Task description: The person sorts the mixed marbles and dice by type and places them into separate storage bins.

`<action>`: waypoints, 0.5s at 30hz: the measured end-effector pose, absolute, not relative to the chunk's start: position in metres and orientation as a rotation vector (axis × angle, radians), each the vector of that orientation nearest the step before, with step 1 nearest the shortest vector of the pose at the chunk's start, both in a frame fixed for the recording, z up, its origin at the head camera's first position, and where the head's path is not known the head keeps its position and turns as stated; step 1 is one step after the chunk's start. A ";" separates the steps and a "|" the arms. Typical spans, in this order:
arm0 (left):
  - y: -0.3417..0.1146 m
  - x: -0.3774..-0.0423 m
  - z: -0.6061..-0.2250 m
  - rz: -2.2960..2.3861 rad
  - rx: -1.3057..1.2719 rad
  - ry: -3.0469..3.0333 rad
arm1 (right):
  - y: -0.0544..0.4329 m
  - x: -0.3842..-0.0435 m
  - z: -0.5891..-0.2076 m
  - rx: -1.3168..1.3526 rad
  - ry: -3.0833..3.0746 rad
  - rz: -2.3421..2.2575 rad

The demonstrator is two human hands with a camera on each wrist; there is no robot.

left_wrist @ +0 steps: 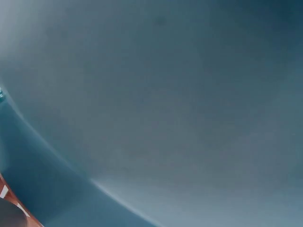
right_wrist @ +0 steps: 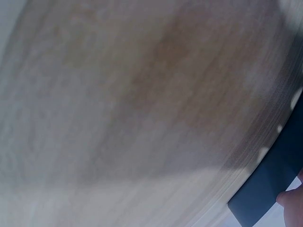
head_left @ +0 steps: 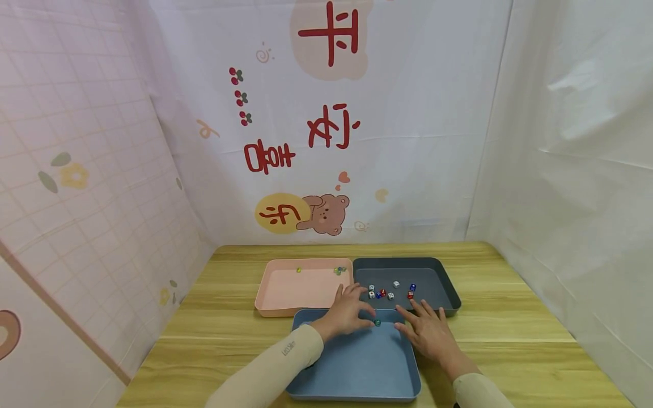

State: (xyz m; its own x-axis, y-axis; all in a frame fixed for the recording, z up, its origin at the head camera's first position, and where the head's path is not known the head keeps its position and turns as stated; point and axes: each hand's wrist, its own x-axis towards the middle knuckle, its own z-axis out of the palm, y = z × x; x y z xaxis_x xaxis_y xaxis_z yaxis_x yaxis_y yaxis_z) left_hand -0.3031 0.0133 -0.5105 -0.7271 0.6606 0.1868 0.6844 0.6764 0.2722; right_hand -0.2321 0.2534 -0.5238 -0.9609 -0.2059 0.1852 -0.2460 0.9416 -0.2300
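A small dark green shiny piece (head_left: pixel 377 322), too small to tell its kind, lies at the far edge of the blue tray (head_left: pixel 362 371). My left hand (head_left: pixel 347 311) reaches over that tray's far rim, thumb and fingers apart, with the thumb close to the green piece. Over the tray's far right corner hovers my right hand (head_left: pixel 427 331), its fingers spread toward the dark grey tray (head_left: pixel 431 277). Neither hand visibly holds anything. Several white, red and blue dice (head_left: pixel 390 296) lie in the dark tray. The left wrist view mostly shows blue tray surface (left_wrist: pixel 165 104).
A pink tray (head_left: pixel 301 289) at the back left has a small yellow piece (head_left: pixel 299 270) and a cluster of small glassy pieces (head_left: pixel 339 271). All three trays stand close together on a wood-grain table (head_left: pixel 204 345). White printed cloth (head_left: pixel 408 113) surrounds it.
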 end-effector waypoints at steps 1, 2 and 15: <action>0.014 -0.303 -0.511 -0.477 -1.139 -2.800 | 0.253 -0.232 -0.524 0.344 -2.938 0.380; 0.014 -0.303 -0.512 -0.455 -1.148 -2.795 | 0.253 -0.232 -0.523 0.344 -2.937 0.381; 0.014 -0.303 -0.515 -0.244 -1.207 -2.786 | 0.254 -0.234 -0.526 0.341 -2.933 0.388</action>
